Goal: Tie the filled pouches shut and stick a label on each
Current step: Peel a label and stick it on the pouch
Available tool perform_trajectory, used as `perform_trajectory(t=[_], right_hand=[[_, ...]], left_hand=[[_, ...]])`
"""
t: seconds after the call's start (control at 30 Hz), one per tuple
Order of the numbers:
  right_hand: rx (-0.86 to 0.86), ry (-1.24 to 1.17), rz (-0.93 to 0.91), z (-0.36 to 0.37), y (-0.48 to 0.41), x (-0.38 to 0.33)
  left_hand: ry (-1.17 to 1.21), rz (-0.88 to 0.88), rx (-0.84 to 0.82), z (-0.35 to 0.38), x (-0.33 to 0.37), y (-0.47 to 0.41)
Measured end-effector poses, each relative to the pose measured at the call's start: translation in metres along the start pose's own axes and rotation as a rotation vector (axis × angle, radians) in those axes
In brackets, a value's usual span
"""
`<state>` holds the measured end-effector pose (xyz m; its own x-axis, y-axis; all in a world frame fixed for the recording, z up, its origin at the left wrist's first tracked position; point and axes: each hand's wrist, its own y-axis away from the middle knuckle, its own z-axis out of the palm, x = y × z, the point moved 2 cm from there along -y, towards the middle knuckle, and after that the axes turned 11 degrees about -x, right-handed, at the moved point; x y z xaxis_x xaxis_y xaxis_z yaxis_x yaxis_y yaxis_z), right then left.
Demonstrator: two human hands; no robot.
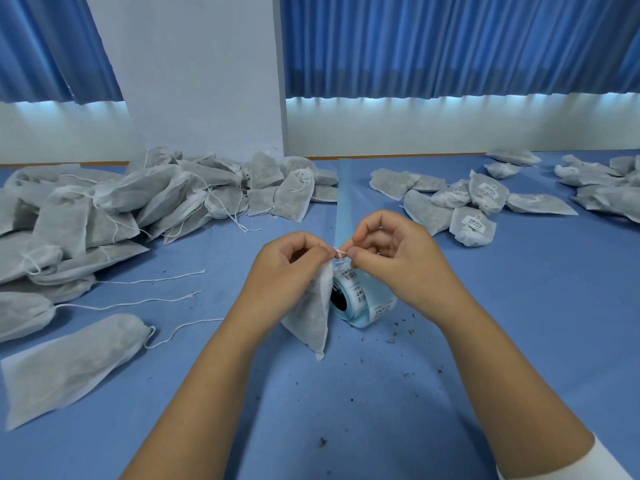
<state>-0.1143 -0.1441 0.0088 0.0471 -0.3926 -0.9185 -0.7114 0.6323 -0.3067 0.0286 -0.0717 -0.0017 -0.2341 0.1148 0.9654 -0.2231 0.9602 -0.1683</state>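
Knot in the making

Head view: at the worktop point(346, 393), the left hand point(291, 261) pinches the neck of a filled pouch point(311, 320) while the right hand point(391, 258) pinches its drawstring point(339, 251), beside the label roll point(360, 299). Keeping the neck bunched while pulling should cinch it.

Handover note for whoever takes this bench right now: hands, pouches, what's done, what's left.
Left hand pinches the neck of the pouch, held upright. Right hand pinches its drawstring. The knot looks unfinished and no label shows on it.
Label roll lies on the table just behind the pouch.
Done: labelled pouches at right.
Left: finish the knot, label this pouch, then work through the unlabelled pile at left, where many strings are loose.
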Motion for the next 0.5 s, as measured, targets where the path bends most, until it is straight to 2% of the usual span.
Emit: perform_trajectory(t=[0.33,0.5], right_hand=[[-0.011,0.004,-0.003,0.0018,0.0002,0.0014],[-0.013,-0.074,-0.006,0.002,-0.001,0.0039]], left_hand=[[0.041,-0.052,-0.005,0.0012,-0.0012,0.0002],[0.083,-0.065,0.003,0.0017,0.0005,0.0018]])
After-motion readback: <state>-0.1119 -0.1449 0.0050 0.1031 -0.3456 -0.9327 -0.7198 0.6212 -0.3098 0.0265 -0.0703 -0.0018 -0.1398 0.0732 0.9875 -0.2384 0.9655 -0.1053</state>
